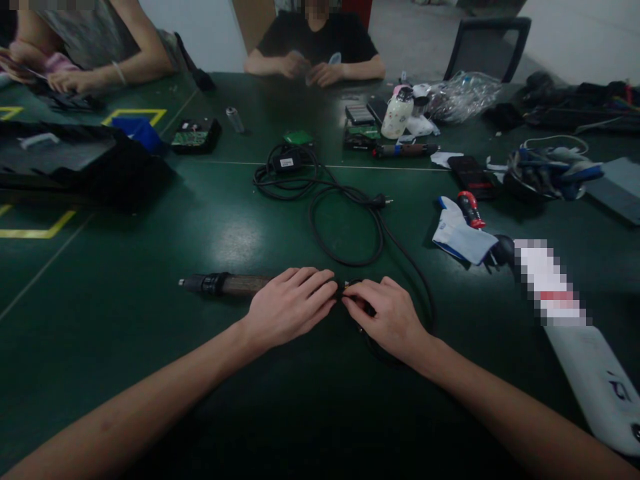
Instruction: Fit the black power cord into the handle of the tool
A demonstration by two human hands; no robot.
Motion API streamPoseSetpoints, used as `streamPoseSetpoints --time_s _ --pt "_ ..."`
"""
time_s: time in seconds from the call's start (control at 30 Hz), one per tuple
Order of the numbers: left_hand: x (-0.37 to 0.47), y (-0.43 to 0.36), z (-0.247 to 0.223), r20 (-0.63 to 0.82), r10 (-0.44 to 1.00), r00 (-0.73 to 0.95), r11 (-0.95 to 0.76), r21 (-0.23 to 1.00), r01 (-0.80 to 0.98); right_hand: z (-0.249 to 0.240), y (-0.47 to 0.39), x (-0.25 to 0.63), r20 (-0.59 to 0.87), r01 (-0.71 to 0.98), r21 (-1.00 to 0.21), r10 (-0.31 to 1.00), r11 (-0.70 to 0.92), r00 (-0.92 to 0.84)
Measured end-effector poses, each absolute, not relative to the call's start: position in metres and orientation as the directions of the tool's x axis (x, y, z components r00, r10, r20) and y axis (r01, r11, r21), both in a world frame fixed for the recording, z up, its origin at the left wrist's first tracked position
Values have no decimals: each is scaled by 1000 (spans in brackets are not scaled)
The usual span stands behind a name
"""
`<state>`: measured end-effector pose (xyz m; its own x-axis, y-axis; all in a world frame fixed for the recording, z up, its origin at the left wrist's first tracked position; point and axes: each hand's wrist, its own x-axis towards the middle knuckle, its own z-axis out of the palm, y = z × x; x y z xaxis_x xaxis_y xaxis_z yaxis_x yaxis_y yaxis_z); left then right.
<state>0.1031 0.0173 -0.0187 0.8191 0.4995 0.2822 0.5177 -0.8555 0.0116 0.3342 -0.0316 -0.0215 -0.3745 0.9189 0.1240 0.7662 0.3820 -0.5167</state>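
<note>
at the near centre of the green surface point(150, 280), a dark rod-shaped tool point(225, 285) is covered at its right end by the left hand point(290, 305), fingers loosely curled. the right hand point(387, 317) is pinched on the black cable point(350, 227) there. open room is left ahead; clutter is confined to the right edge.

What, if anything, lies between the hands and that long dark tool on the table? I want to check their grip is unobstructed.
Nothing visible does. The left hand already rests on the tool at its cord end, and the right hand touches the black cable where it meets the tool. The green table around them is bare.
</note>
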Motion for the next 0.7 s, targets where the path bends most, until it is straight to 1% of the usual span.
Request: streamPoseSetpoints --time_s 0.1,0.23,0.4,0.57,0.7 --pt "103 17 -19 278 473 836 -873 17 488 -21 -31 334 125 766 -512 916 388 -380" --pt "103 17 -20 310 500 809 -856 33 516 -20 -31 335 121 763 -513 913 394 -390" --pt "103 17 -19 273 485 831 -865 8 502 -20 -31 335 117 764 -518 916 385 -383" --pt "105 17 -18 294 524 799 -841 29 541 -22 -31 335 123 764 -517 917 386 -380" --pt "104 16 -19 292 484 825 -868 43 495 -24 -32 335 137 761 -519 917 389 -376"
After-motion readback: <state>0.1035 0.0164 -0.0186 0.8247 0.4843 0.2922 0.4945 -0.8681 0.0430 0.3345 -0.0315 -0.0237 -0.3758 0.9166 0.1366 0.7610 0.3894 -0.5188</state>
